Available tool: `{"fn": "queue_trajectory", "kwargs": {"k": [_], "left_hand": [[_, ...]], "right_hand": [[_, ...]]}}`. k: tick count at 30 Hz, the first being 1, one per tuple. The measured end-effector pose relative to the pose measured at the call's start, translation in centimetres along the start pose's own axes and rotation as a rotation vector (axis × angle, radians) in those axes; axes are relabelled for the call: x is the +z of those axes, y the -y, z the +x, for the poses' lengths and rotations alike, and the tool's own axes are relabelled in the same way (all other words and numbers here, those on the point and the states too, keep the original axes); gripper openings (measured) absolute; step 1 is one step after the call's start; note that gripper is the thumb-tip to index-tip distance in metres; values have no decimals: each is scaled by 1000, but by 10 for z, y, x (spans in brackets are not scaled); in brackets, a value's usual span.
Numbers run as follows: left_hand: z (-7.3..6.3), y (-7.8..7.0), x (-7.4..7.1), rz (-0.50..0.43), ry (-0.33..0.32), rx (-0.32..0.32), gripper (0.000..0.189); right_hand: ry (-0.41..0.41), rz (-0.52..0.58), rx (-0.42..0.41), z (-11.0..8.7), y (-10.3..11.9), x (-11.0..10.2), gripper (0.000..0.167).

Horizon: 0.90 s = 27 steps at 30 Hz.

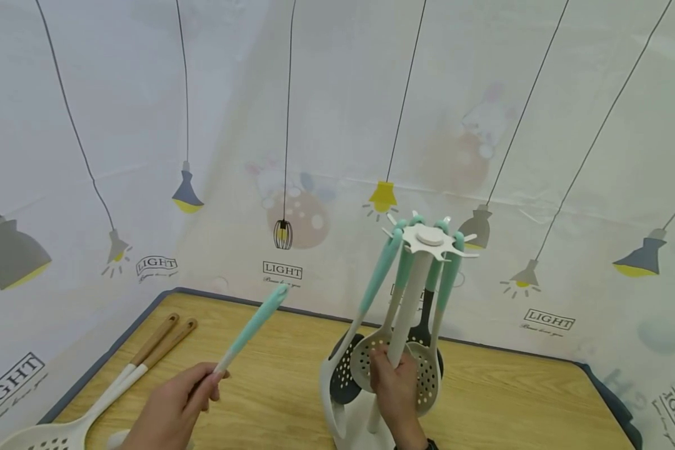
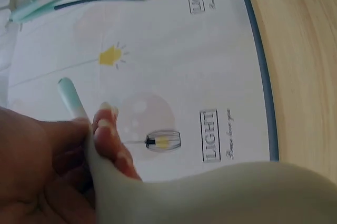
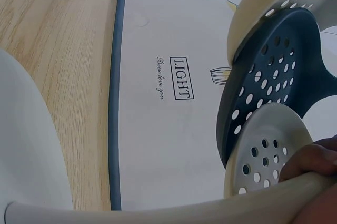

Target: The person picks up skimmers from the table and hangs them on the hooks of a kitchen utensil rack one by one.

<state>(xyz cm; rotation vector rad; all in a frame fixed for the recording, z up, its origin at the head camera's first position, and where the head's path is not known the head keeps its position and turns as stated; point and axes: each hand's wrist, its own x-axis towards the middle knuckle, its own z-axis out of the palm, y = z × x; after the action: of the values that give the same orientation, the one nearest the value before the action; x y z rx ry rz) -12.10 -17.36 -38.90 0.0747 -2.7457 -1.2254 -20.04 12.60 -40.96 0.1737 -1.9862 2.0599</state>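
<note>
My left hand [image 1: 171, 400] pinches the neck of a kitchen utensil [image 1: 255, 322], its mint-green handle slanting up and away. In the left wrist view a broad, smooth pale part of this utensil [image 2: 253, 195] fills the bottom; its full shape is cut off. My right hand [image 1: 395, 384] grips the white pole of a utensil stand [image 1: 410, 306]. Several mint-handled utensils hang from its hooked top. Behind the right hand are a beige perforated skimmer [image 3: 271, 150] and a dark perforated skimmer [image 3: 284, 71]. The stand's white base [image 3: 31, 145] shows in the right wrist view.
Two wooden-handled white utensils [image 1: 112, 387] lie side by side at the table's left, at least one with a perforated head. The wood-grain table [image 1: 270, 406] has a dark blue edge [image 1: 304, 312]. A pale cloth printed with lamps [image 1: 337, 125] stands behind it.
</note>
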Motion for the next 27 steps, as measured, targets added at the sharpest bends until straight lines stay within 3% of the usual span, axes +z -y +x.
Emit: {"fn": "queue_trajectory", "kwargs": {"k": [5,9,21,27], "left_hand": [[-3,-16,4,-77,13,-73,20],[-6,-25,6,-108,5,-79,18],[-19,-50,11,-226,-92,-6,21],[-24,-59,17,-282,-138,135,20]], "right_hand": [[1,-5,-2,0,-1,0,33],[-3,-6,-4,0,-1,0,32],[10,-1,-37,1,-3,0,33],[8,4,-34,1,-3,-1,31]]}}
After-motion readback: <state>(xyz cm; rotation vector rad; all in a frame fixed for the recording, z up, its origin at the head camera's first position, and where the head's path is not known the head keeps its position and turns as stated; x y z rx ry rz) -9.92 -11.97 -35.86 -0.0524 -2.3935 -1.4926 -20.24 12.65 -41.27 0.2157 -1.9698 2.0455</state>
